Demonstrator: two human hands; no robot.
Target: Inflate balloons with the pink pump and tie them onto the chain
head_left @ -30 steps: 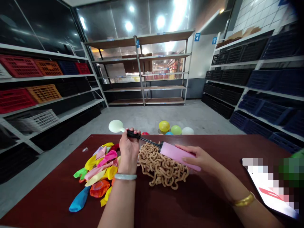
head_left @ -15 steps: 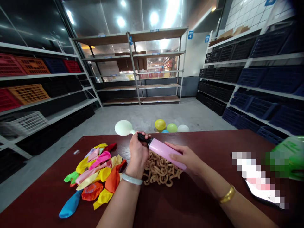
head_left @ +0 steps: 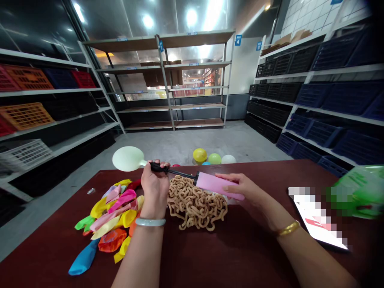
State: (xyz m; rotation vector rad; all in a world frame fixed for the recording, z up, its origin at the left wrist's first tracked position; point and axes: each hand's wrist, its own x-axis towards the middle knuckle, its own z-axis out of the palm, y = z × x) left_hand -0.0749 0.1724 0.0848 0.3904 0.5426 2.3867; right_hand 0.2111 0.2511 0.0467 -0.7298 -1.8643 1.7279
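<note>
My left hand (head_left: pixel 156 180) is closed around the black nozzle end of a balloon pump and the neck of a pale green balloon (head_left: pixel 128 158), which is partly inflated. Around the pink barrel of the balloon pump (head_left: pixel 213 185) my right hand (head_left: pixel 240 186) is wrapped. A black rod shows between the two hands, so the pump is drawn out. Beneath it lies a heap of brown curly strands (head_left: pixel 198 206) on the table. To the left of my left wrist, a pile of limp, uninflated balloons (head_left: pixel 115 216) in many colours is spread out.
The dark red table (head_left: pixel 240 252) also bears a phone (head_left: pixel 324 224) and a green plastic bag (head_left: pixel 358 192) on the right. Inflated balloons (head_left: pixel 199 155) sit beyond the far edge. Shelves (head_left: pixel 195 108) with crates (head_left: pixel 28 116) surround the room.
My hands have moved apart, and the black rod has slid out of the pink barrel. The pale green balloon has shifted left and looks larger. The view has shifted slightly.
</note>
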